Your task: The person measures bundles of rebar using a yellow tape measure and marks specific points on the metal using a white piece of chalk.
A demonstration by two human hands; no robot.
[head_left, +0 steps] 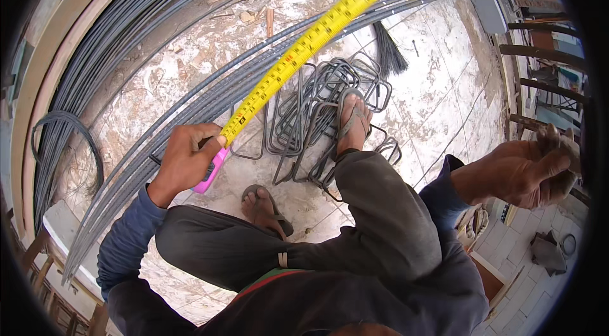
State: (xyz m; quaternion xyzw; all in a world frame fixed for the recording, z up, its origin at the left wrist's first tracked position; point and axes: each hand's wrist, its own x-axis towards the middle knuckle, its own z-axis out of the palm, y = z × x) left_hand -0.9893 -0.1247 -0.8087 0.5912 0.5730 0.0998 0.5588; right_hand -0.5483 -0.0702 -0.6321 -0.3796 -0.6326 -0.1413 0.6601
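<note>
My left hand (184,161) is closed round a tape measure with a pink case (211,172), its thumb pressed on the blade near the case. The yellow blade (304,47) stretches far and to the right, over a row of long grey steel bars (190,104), up to the top edge. Out at the right, my right hand (530,174) is raised with its fingers curled; what they hold, if anything, I cannot make out against the dark rim. Below the blade lies a heap of bent steel stirrups (298,114), with my sandalled right foot (352,120) on or over it.
Bundled steel rods (108,50) run along wooden boards (54,50) at the left. A bundle of thin black wire (387,50) lies beyond the stirrups. The long bars rest on pale supports (485,3) at the right and near left. Wood scraps (246,17) litter the floor.
</note>
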